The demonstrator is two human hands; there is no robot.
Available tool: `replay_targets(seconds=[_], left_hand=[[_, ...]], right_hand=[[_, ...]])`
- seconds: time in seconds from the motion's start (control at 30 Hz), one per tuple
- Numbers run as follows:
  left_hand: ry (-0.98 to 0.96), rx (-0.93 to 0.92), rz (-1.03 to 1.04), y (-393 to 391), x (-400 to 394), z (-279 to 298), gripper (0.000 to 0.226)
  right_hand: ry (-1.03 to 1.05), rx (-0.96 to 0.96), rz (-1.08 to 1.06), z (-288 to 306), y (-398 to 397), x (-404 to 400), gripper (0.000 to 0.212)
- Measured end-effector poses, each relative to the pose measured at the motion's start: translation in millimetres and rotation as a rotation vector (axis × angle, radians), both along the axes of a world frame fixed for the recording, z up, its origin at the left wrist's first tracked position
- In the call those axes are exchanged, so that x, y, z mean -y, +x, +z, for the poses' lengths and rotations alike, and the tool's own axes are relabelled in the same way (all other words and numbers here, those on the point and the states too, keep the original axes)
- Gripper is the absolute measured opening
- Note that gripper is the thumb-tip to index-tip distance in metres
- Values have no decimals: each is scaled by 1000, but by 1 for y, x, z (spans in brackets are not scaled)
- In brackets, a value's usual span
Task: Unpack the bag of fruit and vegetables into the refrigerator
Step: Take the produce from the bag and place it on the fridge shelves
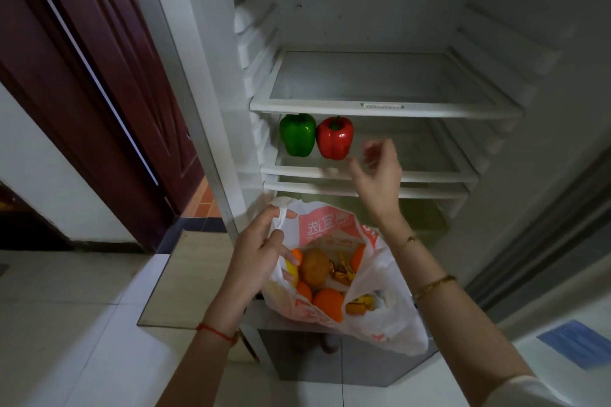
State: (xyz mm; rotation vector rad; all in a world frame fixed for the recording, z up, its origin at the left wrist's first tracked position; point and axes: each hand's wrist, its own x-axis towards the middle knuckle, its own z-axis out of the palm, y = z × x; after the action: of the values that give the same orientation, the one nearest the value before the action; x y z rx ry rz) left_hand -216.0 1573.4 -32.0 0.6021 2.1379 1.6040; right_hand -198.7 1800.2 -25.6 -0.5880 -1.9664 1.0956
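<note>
Item: plastic bag point(380, 311), w/ oranges point(328, 302) & other produce inside, hanging in front of open fridge point(383, 109). Left hand point(261, 251) grips the handle, prob. to keep the mouth open for reaching in. Green pepper point(297, 134) & red pepper point(334, 138) side by side on 2nd shelf point(413, 173), touching. Right hand point(380, 168) near red pepper, fingers point(372, 150) loosely spread, holding nothing.
</note>
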Motion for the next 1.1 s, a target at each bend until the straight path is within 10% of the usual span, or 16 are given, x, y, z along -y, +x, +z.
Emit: replay_targets(seconds=[0.07, 0.47, 0.9, 1.1], left_hand=[[8, 0, 0, 1, 1, 0, 37], [-53, -60, -19, 1, 9, -7, 41], [-52, -80, -30, 0, 12, -3, 35], [-50, -95, -42, -5, 5, -7, 34]], right_hand=[[58, -15, 151, -8, 18, 12, 5], [519, 984, 561, -121, 19, 42, 60], [852, 1039, 635, -175, 8, 31, 71], [642, 959, 643, -174, 11, 20, 99]])
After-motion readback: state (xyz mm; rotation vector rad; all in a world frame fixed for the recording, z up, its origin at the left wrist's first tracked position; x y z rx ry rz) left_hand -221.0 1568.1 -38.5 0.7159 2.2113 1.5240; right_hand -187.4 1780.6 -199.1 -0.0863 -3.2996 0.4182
